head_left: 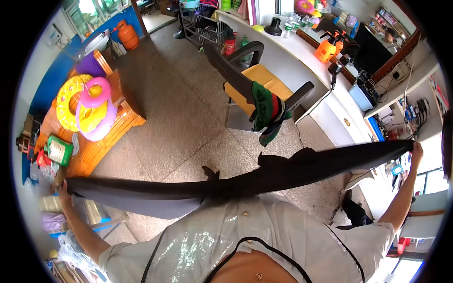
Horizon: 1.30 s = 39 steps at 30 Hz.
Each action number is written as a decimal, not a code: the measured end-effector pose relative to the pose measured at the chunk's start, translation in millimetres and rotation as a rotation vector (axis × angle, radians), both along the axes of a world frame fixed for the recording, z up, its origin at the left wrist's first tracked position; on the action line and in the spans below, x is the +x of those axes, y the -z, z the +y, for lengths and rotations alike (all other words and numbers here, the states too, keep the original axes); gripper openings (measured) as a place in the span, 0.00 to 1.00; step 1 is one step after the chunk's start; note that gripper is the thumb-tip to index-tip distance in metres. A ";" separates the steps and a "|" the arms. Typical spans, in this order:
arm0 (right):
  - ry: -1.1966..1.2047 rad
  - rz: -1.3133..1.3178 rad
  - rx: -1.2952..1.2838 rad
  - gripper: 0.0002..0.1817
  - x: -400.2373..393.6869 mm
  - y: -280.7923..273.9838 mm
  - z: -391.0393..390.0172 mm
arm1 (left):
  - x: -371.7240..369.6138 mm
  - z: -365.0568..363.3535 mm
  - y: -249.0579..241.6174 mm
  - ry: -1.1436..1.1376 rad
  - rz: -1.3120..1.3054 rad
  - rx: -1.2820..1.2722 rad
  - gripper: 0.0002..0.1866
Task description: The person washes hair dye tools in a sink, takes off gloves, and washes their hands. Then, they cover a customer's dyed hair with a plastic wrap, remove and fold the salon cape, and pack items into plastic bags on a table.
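Note:
A long dark cloth (236,181) is stretched across the view in front of my chest, with a paler grey part hanging below it on the left. At the far left my left hand (64,189) is closed on one end of it. My right hand (417,150) grips the other end, higher up at the far right. Two small flaps stick up from the cloth's upper edge near the middle. Beyond it, a green, red and black striped cloth (269,106) hangs over the armrest side of a chair (236,94) with a yellow seat.
A wooden bench (113,137) with inflatable swim rings (96,111) stands at the left. Along the right runs a white counter (302,59) with orange spray bottles (325,49), a hair dryer (334,68) and a mirror. Behind are a wire basket cart and a red extinguisher (229,45).

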State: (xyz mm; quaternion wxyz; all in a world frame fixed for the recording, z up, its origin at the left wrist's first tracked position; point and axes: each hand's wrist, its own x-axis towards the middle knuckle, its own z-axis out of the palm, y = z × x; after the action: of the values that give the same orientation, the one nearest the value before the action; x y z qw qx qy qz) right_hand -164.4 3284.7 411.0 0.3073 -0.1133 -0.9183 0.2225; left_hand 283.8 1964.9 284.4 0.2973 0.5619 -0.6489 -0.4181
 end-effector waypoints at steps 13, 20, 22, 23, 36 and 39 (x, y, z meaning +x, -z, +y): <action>-0.657 0.363 -0.187 0.13 140.8 -40.8 -358.0 | -331.4 238.5 -11.8 0.599 0.515 -0.512 0.16; -1.278 0.082 -0.948 0.11 44.6 8.0 -643.3 | -439.1 544.2 -44.8 1.022 1.204 0.872 0.14; -1.135 0.323 -0.717 0.13 27.7 25.2 -665.9 | -414.7 563.7 -78.0 1.026 1.234 0.646 0.14; -1.027 0.477 -0.461 0.14 27.1 30.3 -669.4 | -404.2 570.2 -90.5 1.013 1.250 0.415 0.14; -1.087 -0.117 -1.115 0.09 48.7 33.5 -593.7 | -249.8 541.9 -134.9 1.756 0.550 -0.988 0.05; -0.773 0.080 -0.931 0.09 37.8 18.2 -572.1 | -281.3 539.6 -38.1 2.165 -0.212 -1.126 0.03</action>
State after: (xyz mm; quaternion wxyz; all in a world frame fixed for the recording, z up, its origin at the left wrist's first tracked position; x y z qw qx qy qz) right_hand -126.6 2712.6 392.8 0.1566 0.1142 -0.6868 0.7005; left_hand 2.4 2504.5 322.5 -0.0565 -0.4437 -0.8922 -0.0627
